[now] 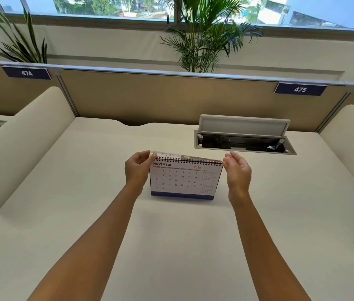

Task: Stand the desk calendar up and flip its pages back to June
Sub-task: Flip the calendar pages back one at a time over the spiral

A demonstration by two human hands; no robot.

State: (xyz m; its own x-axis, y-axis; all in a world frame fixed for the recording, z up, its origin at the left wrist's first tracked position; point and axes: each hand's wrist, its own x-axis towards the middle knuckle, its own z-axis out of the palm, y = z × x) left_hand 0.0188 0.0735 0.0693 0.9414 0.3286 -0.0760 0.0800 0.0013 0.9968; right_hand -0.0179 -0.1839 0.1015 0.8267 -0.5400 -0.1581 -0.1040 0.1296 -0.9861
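We are looking down at the desk calendar, which is standing upright on the pale tabletop, a little beyond the middle of it; its spiral binding is running along the top edge and its dark blue base strip is touching the surface; the page facing us is reading NOVEMBER 2026, with small OCT and DEC grids on its right side; a flipped page is lying over the binding toward the far side, its print too blurred for us to read. Our left hand is pinching the upper left corner, thumb and fingertips narrowed onto the page edge just above the coils; our right hand is sitting at the upper right corner, fingers loosely curled and partly spread, the fingertips touching or just beside the end of the binding; we cannot tell whether it is actually gripping. Both bare forearms are reaching in from the bottom of the view. Behind the calendar and to the right, a cable hatch is sitting with its lid raised; farther back a tan partition is carrying the number plates 474 and 475; a palm plant is rising behind it under the window.
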